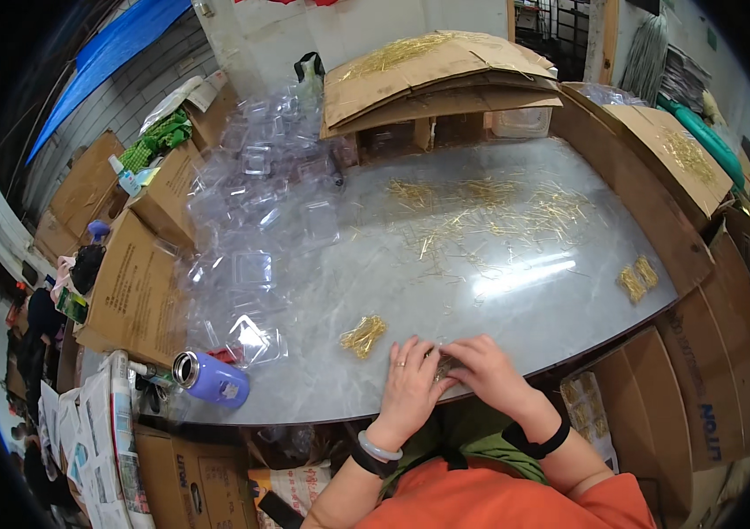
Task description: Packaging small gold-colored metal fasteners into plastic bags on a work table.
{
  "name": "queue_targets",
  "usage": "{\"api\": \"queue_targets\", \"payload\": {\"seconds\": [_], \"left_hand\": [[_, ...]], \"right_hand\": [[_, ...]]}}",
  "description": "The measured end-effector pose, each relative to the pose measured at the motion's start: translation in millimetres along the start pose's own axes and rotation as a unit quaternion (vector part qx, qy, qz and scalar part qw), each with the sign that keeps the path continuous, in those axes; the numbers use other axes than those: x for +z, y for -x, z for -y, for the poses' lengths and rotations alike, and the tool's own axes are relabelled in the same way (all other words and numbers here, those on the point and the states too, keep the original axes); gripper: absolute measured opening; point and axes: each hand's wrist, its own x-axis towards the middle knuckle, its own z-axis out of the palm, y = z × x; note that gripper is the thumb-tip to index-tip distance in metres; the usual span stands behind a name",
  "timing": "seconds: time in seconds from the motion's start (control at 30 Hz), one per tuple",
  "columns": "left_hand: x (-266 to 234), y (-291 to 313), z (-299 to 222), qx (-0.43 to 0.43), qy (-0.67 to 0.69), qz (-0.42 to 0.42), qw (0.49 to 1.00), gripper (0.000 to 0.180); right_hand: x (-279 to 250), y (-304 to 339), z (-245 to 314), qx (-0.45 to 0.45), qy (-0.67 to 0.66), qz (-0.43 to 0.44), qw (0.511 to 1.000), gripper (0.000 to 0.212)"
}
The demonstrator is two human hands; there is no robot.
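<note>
At the near edge of the table, my left hand [411, 377] and my right hand [486, 374] meet with bent fingers. Between them is a small, shiny, partly see-through thing [442, 362], mostly covered by the fingers, so its kind does not show. Both hands are closed around it. Just left of my left hand lies a bundle of thin gold-coloured metal pins [363, 336]. Farther up the grey tabletop, loose gold pins [498, 212] are scattered. Two more small gold bundles [638, 279] lie by the right edge.
Clear plastic boxes [256, 269] are heaped along the left side. A purple bottle [211, 379], its mouth uncovered, stands at the near left corner. Cardboard sheets [441, 75] form a raised cover at the back. Cardboard walls [635, 189] edge the right side. Newspapers [110, 441] hang at lower left.
</note>
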Motion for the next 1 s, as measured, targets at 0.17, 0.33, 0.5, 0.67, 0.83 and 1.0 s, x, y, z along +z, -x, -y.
{"api": "queue_targets", "payload": {"seconds": [0.17,0.33,0.5,0.67,0.83,1.0], "left_hand": [[2.2,0.3,6.7,0.014,0.083,0.008,0.996,0.055],[-4.5,0.1,5.4,-0.014,0.199,-0.051,0.979,0.063],[-38.8,13.4,-5.3,-0.077,0.061,-0.017,0.995,0.068],[-50.8,27.3,-5.6,-0.156,0.018,0.027,0.987,0.053],[-39.5,15.0,11.1,-0.145,0.051,0.02,0.988,0.039],[-30.6,9.3,15.4,-0.109,0.097,0.024,0.989,0.044]], "right_hand": [[-29.6,-10.4,-1.3,-0.065,0.067,0.043,0.995,0.071],[-17.1,-12.2,-2.5,-0.046,0.06,0.094,0.993,0.071],[-8.8,-6.3,-4.4,-0.013,0.084,0.079,0.993,0.061],[-13.2,-22.2,8.8,-0.156,0.109,0.049,0.981,0.041],[2.5,-25.2,-8.0,-0.154,0.03,0.104,0.982,0.037],[0.0,-15.6,-3.8,-0.102,0.007,0.06,0.993,0.035]]}}
